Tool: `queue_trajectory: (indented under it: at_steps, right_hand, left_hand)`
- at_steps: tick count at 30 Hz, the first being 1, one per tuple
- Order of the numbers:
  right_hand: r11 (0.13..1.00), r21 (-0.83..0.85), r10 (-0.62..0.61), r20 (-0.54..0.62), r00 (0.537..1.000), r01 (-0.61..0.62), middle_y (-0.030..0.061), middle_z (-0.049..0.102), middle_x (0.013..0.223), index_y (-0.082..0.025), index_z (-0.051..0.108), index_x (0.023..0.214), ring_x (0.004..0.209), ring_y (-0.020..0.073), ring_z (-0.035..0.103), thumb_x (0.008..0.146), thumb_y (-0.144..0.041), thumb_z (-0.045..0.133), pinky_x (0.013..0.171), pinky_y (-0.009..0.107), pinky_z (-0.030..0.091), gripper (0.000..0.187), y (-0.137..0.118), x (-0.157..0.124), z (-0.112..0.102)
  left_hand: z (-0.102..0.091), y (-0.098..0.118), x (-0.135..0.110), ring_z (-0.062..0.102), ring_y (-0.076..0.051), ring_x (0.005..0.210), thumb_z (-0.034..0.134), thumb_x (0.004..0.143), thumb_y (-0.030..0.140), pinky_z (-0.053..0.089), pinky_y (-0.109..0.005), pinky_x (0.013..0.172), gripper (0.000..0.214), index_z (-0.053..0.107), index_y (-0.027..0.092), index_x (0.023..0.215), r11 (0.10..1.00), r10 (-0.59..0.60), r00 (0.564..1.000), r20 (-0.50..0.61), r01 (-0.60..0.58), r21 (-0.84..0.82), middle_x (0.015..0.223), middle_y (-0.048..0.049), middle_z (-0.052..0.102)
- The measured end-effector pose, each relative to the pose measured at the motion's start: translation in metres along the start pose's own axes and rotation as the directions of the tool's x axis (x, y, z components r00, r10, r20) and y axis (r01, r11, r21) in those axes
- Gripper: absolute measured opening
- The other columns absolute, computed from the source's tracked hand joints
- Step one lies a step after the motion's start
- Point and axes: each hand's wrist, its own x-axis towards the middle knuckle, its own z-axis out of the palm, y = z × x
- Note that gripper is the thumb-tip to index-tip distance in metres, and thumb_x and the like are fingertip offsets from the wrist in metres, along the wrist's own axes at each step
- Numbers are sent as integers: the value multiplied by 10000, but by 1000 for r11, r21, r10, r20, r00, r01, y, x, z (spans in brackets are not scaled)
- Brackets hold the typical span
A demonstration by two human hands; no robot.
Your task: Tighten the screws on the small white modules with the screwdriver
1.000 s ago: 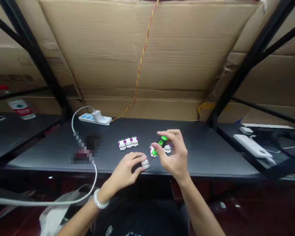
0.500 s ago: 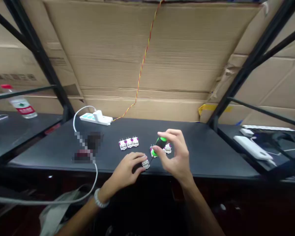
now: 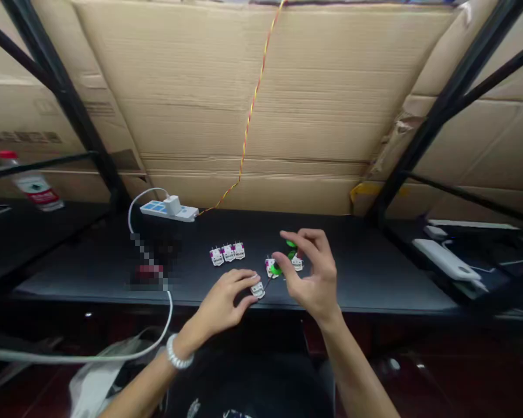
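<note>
My left hand (image 3: 225,298) is pinching a white block (image 3: 258,290). Beside the block, my right hand (image 3: 312,281) is holding a screwdriver (image 3: 276,269).

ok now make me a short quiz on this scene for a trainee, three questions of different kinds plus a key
1. Which hand holds the screwdriver?
2. True or false: the bottle has a blue cap.
3. Fill in: beyond the left hand, the row has ___ white parts.

Key:
1. The right hand.
2. False; the cap is red.
3. Three.
</note>
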Motion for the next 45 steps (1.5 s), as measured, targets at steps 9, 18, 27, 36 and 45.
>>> queue_trajectory:
  at_steps: [9,18,27,36,45]
  right_hand:
    - [999,-33,0,37,999,1,89,627,1161,-278,701,1367,978,235,680,993,-281,701,884,438,634,375,6,2,-4]
    - [1000,29,6,118,993,-9,119,647,1294,-277,595,1507,1173,260,674,1056,-231,562,1000,459,611,454,5,1,-2]
    - [998,48,21,181,983,-30,117,671,1321,-281,528,1562,1200,259,683,1067,-173,481,1032,462,598,509,3,1,-8]
    - [1000,-5,20,57,998,-20,85,662,1157,-266,658,1424,1005,224,699,1006,-231,671,906,401,627,420,3,1,-2]
    - [999,39,-25,96,995,22,106,737,1240,-263,630,1487,1080,249,726,993,-227,677,964,423,619,498,3,2,-8]
  left_hand:
    - [2,-2,-1,710,-292,1255,709,1008,247,586,-499,1117,353,750,272,1357,1000,2,1000,-8,-2,12,1383,-98,747]
    - [1,-1,-1,713,-292,1247,715,1002,237,589,-499,1117,351,755,261,1349,1000,6,1000,-14,-5,15,1370,-103,751]
    - [2,-3,-1,717,-292,1234,714,1004,248,593,-496,1108,346,757,267,1346,1000,16,1000,-20,-16,8,1361,-104,753]
    - [-1,0,0,713,-297,1246,701,1013,242,586,-510,1116,348,747,256,1358,1000,11,1000,6,-11,21,1375,-110,745]
    - [1,-3,-1,710,-293,1241,702,1019,242,594,-490,1095,341,738,258,1357,999,21,1000,5,-21,36,1380,-104,741]
